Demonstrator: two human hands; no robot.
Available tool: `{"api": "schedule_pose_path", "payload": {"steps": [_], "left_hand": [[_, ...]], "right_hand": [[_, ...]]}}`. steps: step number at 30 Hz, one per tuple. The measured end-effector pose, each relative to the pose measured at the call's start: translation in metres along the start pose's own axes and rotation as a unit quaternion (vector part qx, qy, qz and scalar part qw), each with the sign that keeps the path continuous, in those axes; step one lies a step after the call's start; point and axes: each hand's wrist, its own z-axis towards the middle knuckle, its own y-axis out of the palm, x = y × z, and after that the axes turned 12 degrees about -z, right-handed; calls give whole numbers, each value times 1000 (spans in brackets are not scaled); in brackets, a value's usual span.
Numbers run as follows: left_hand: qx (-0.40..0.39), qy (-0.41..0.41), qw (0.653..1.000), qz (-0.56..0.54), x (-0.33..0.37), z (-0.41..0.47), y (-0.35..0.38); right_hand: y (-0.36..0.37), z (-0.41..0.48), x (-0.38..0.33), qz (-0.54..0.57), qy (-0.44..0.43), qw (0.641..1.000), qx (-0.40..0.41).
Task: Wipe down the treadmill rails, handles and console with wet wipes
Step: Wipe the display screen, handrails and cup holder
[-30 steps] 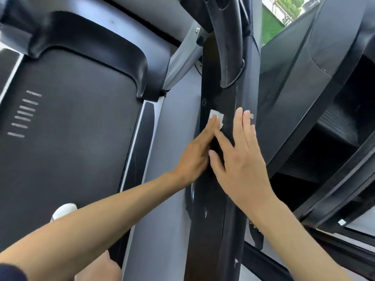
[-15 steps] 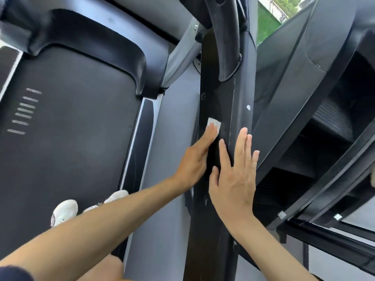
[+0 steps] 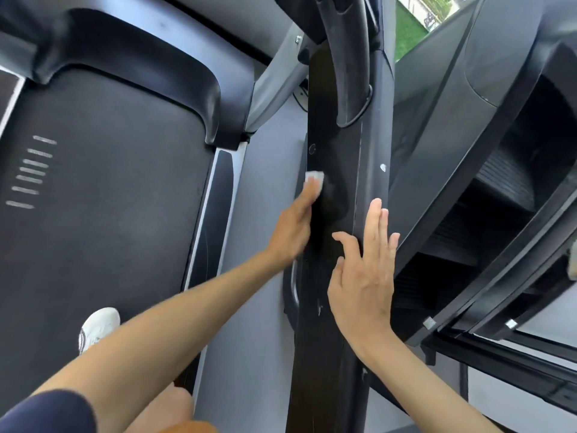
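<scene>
Head view: your left grip (image 3: 296,226) is released, its fingers straight and pressing the white wet wipe (image 3: 314,177) under the fingertips against the left edge of the black rail (image 3: 340,151). Your right grip (image 3: 363,276) is released too, with palm and straight fingers resting flat on the rail's right side, just beside the left and lower. Above both, the curved handle (image 3: 349,73) meets the rail. The treadmill belt (image 3: 109,198) lies to the left, with a white shoe (image 3: 98,326) on it.
</scene>
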Motion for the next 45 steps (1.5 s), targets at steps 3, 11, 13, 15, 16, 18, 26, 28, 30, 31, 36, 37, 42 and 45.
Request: {"api": "schedule_pose_path", "payload": {"steps": [3,11,13,15,16,18,26,28,30,31,36,37,42,45], "left_hand": [[17,-77,996,-37,14,43,1],[-59,-34,991,-114,-5,-38,9],[13,-135,977,-165,2,-3,9],[64,-180,964,-185,17,40,9],[70,-177,962,-195,26,50,9],[38,-139,967,-208,44,43,14],[-3,-131,962,-238,24,34,14],[50,-167,958,-229,35,69,12],[57,-144,962,-224,49,84,11],[54,-133,965,-219,52,79,13],[-26,-41,982,-184,54,0,21],[-40,-37,983,-173,47,5,18],[6,-109,972,-209,53,54,22],[-27,-68,976,-207,61,23,29]], "right_hand": [[-1,0,-1,6,10,1000,6],[-2,-1,-3,-34,43,998,-12],[-3,0,-3,-41,35,999,-9],[-4,0,-3,-47,37,998,-18],[-4,0,-4,-52,38,998,-24],[-6,1,-3,-55,37,997,-33],[-8,2,-5,-77,45,994,-57],[-8,2,-5,-90,44,993,-68],[-9,2,-5,-92,45,992,-69],[-8,2,-5,-89,47,993,-67],[-6,2,-4,-68,54,995,-57],[-6,2,-5,-65,54,995,-55],[-5,2,-4,-53,53,996,-49],[-5,2,-3,-41,53,996,-53]]}}
